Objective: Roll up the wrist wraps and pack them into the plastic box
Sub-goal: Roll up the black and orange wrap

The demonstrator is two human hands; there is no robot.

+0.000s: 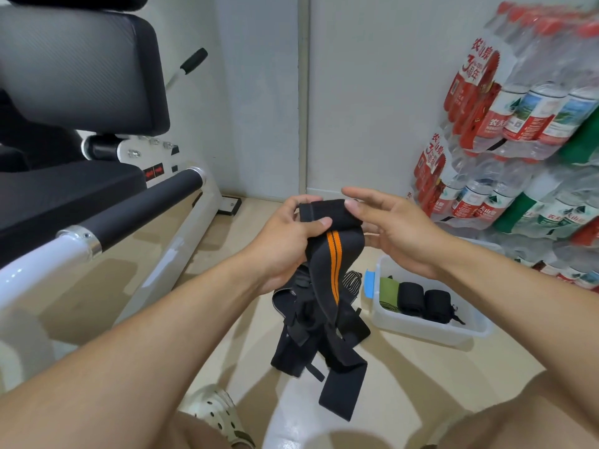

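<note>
shoe (217,413): pale clog at the near edge, by a knee
loose wraps (311,322): dark pile on the floor, middle
box (421,325): clear plastic, right of the pile, with one green and two black rolls inside
left hand (285,241): fingers curled round the top of the black wrap with the orange stripe (327,260), which hangs down
right hand (389,228): fingers straight, fingertips touching the wrap's top fold
bench (77,131): far left
water bottles (531,131): stacked packs far right
</note>
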